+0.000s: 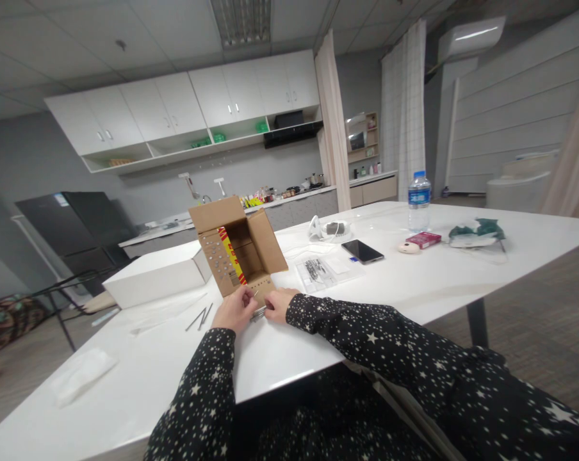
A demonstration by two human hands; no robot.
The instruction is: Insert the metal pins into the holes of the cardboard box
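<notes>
An open cardboard box (222, 256) with red and yellow tape lies on the white table, its opening toward me. At its front flap, my left hand (236, 309) is closed in a pinch; a thin light sliver shows at its fingertips, too small to name. Close by on the right, my right hand (280, 303) has its fingers closed on thin metal rods (259, 313) at the tabletop. Several similar grey loose rods (202, 317) lie left of my left hand. Beyond my right hand is a clear plastic bag of small dark parts (317, 271).
A white box (157, 275) stands at the left, with crumpled white wrapping (84, 374) nearer me. Toward the right are a black phone (362, 251), a pink mouse (408, 247), a red pack (424, 239), a water bottle (419, 203) and a green bundle (476, 232).
</notes>
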